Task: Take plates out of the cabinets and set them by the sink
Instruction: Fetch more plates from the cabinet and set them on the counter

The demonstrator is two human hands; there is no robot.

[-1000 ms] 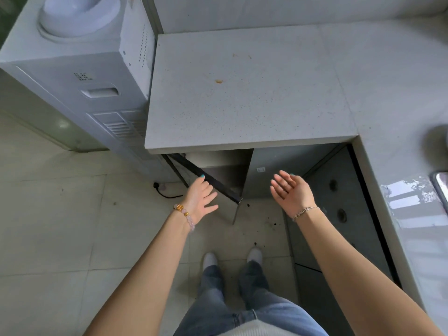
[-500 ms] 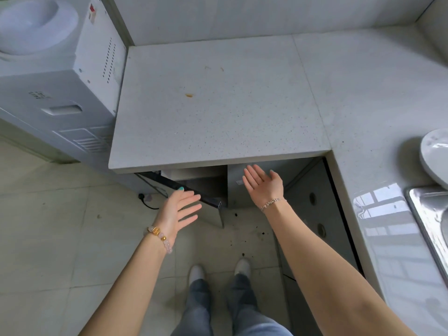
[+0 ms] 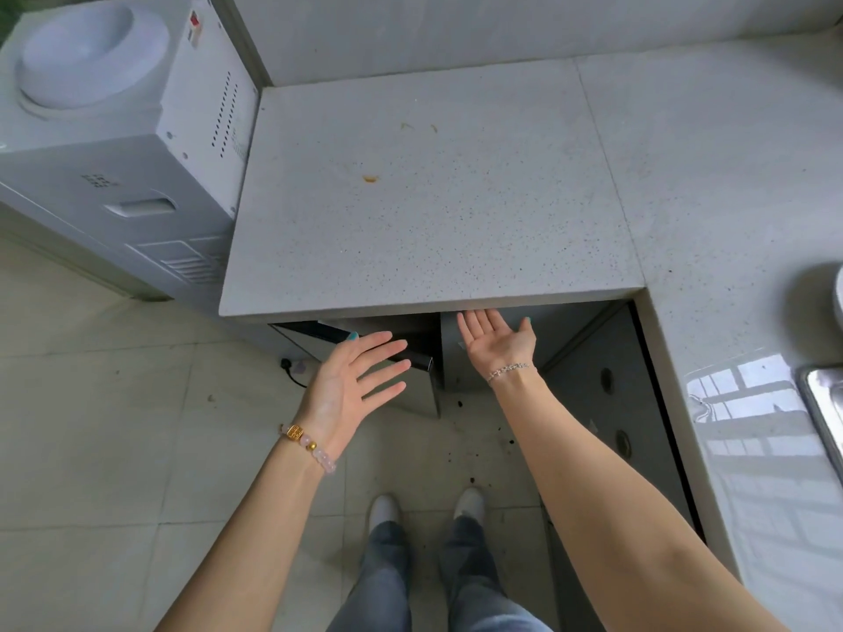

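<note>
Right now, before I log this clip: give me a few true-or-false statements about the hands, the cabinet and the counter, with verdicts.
1. The left hand and the right hand both hold nothing. True.
2. The cabinet door under the countertop is shut. False: it stands open, swung out toward the person.
3. The water dispenser stands at the right of the countertop. False: it stands at the countertop's left end.
4. A small orange stain marks the countertop. True.
5. The right hand is turned palm down, with its fingers curled. False: its palm faces up and its straight fingers reach toward the countertop's front edge.
</note>
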